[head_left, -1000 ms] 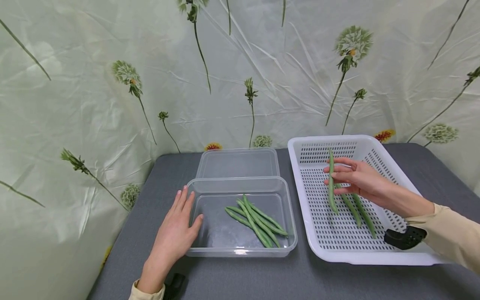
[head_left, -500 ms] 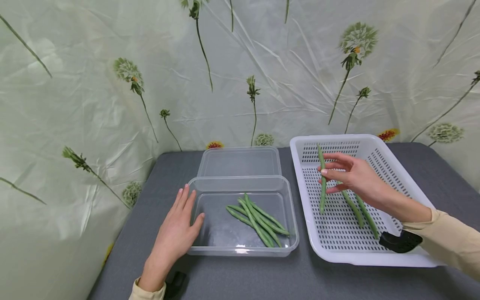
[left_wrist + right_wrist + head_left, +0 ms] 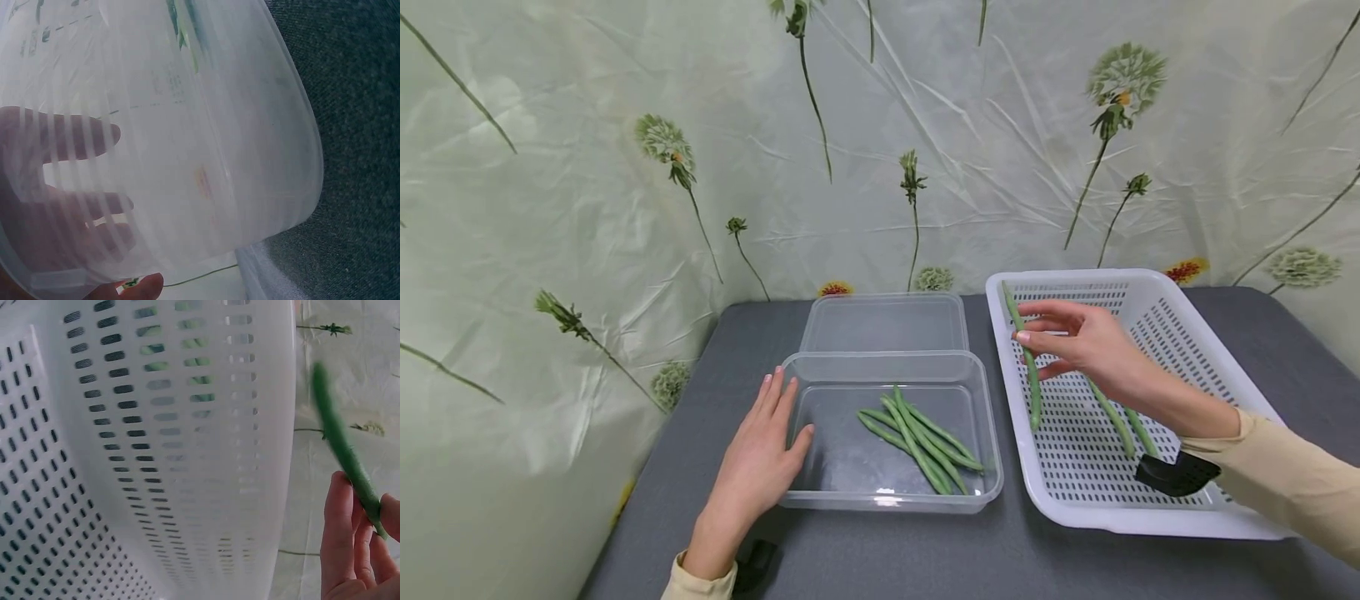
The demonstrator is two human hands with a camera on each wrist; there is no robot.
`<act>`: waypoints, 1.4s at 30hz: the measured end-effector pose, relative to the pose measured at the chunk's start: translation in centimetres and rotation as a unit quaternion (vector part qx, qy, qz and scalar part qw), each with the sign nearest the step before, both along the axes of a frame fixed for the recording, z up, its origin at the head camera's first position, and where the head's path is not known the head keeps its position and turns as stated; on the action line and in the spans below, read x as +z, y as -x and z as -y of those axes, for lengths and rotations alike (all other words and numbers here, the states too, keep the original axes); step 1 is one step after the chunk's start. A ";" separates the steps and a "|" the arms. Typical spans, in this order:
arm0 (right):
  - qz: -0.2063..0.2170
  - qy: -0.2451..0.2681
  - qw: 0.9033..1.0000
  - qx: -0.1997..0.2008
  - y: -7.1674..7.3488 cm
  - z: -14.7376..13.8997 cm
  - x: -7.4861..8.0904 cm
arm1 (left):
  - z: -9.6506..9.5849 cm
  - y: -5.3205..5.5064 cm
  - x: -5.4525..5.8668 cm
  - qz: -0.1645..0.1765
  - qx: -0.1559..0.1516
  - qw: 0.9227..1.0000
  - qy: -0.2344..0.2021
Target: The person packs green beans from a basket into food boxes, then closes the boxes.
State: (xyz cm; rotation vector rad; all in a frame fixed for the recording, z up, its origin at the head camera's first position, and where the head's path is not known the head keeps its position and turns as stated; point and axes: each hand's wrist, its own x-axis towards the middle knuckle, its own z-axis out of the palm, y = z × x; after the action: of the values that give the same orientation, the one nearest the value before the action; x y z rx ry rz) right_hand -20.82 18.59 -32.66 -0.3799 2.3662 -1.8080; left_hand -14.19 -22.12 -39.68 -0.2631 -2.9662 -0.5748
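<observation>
Pinched between the thumb and fingers of my right hand [image 3: 1082, 346] is one green bean [image 3: 1034, 392], held lengthwise over the left side of the white slotted basket [image 3: 1213, 379]. In the right wrist view that green bean [image 3: 340, 440] stands beside the basket wall [image 3: 206, 462]. Two more green beans [image 3: 1111, 417] lie on the basket floor, partly hidden by my right hand and wrist. My left hand [image 3: 756, 450] rests with straight fingers on the left rim of a clear plastic container [image 3: 831, 479]. Several green beans [image 3: 921, 442] lie in that container, toward its right side.
Behind the container lies a clear flat lid [image 3: 887, 323]. A grey cloth [image 3: 925, 554] covers the table, and a flower-printed sheet [image 3: 850, 208] hangs at the back and left. The basket stands close to the container's right, with a narrow gap between.
My right hand has moved left with the green bean, from over the basket's middle to near its left rim. My left hand keeps its place on the container.
</observation>
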 end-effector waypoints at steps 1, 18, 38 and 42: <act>-0.002 0.002 1.000 0.004 0.0 0.2 0.1 | 0.0 0.0 0.0 -0.001 -0.001 1.000 0.002; 0.001 0.008 0.994 0.106 1.0 5.7 -0.2 | -0.1 0.1 0.0 -0.003 -0.002 1.000 0.019; 0.018 -0.103 0.967 0.233 1.3 8.8 -2.3 | 0.0 0.1 -0.1 -0.003 -0.001 1.000 0.002; 0.005 -0.118 0.963 0.242 1.2 9.0 -2.7 | 0.0 0.1 -0.1 -0.002 0.000 1.000 0.002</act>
State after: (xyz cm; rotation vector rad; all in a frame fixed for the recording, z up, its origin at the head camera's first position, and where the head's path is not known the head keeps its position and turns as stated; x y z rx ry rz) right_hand -22.04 9.56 -35.38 -0.8254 2.1912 -1.2922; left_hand -14.30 -22.16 -39.78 -0.2641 -2.9639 -0.5677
